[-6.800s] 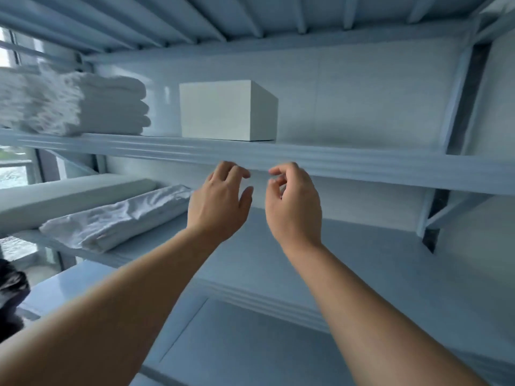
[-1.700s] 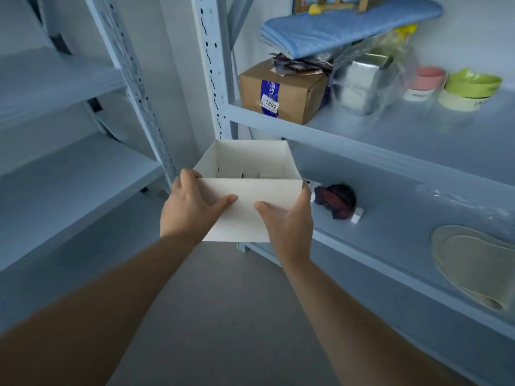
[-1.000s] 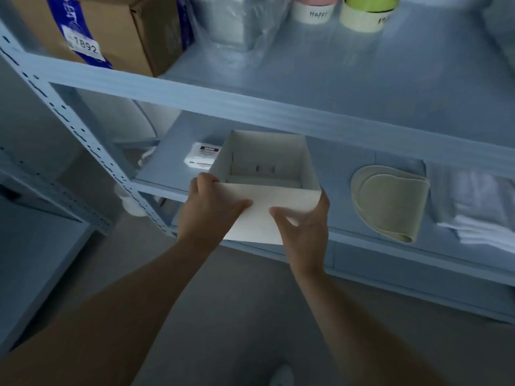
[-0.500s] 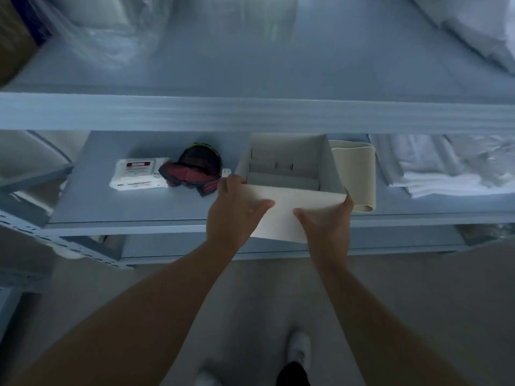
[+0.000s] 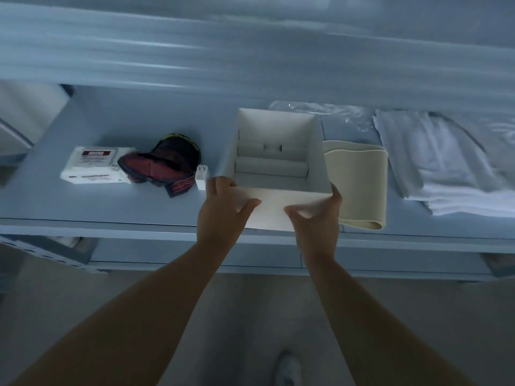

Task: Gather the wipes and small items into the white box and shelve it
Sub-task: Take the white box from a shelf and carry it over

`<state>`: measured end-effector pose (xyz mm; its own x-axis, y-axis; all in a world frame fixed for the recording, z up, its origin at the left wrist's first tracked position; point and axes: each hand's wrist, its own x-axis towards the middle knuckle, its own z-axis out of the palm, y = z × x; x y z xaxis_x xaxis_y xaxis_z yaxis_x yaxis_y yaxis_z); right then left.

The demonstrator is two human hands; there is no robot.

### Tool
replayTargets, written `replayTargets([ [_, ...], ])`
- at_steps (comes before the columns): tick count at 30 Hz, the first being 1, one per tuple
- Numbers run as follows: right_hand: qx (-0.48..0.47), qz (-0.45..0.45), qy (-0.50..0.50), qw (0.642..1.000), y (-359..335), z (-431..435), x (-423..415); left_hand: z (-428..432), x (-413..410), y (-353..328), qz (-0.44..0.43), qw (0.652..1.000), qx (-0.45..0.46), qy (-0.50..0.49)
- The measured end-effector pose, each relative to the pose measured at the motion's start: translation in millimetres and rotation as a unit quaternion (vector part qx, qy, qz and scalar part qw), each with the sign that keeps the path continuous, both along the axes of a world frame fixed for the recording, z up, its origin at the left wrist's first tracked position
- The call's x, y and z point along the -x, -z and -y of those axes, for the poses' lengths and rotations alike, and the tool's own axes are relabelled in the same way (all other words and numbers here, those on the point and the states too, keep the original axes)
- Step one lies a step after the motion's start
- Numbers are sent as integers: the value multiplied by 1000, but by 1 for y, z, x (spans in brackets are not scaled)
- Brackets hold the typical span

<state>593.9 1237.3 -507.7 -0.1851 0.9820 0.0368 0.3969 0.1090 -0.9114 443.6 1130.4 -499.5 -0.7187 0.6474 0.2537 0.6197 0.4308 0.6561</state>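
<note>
White box [image 5: 278,210]: open-topped card, held over the front part of the shelf [image 5: 83,207]; folded card flaps are seen at its inside bottom. Whether its base is set down on the shelf cannot be told.
Left hand [image 5: 223,207]: closed on the box's near-left corner, thumb laid across the front wall, fingers wrapped round the left side.
Right hand [image 5: 317,218]: closed on the near-right corner, thumb pressed on the front wall, fingers hidden behind the right side.
Wipes pack [image 5: 94,165]: white with a dark red label, laid flat on the shelf, well left of the box and outside it.
Dark red and black pouch [image 5: 167,162]: crumpled, touching the wipes pack's right end, between pack and box. Exact kind cannot be told.
Small white plug [image 5: 201,174]: stood just right of the pouch, just beside the box's left wall.
Cream folded cloth [image 5: 359,185]: laid just right of the box, its left edge covered by the box and the right hand.
White folded linen [image 5: 446,162]: stacked at the shelf's right end, near the cream cloth.
Clear plastic film [image 5: 320,110]: seen at the back of the shelf, behind the box.
Upper shelf [image 5: 250,51]: blurred, across the top of the view.
Shoe [image 5: 287,369]: light-coloured, seen on the floor between the forearms.
</note>
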Motion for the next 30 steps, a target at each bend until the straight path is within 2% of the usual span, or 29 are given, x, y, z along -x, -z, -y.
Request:
replayTargets([
  [9, 22, 17, -13, 1000, 36, -17, 3, -11, -4, 44, -27, 999, 13, -15],
  [14, 55, 82, -23, 995, 30, -9, -4, -3, -7, 33, -29, 996, 89, -8],
  [17, 50, 110, -24, 992, 9, -1, -8, 8, -4, 12, -23, 989, 146, 9],
  [21, -32, 171, -27, 984, -40, 14, -4, 29, 8, -31, -32, 981, 188, 26],
  [24, -84, 216, -69, 970, -80, 31, 12, 52, 25, -62, -34, 968, 246, 22],
  [30, -130, 255, -176, 942, -132, 89, 64, 113, 73, -100, -35, 942, 333, 11],
])
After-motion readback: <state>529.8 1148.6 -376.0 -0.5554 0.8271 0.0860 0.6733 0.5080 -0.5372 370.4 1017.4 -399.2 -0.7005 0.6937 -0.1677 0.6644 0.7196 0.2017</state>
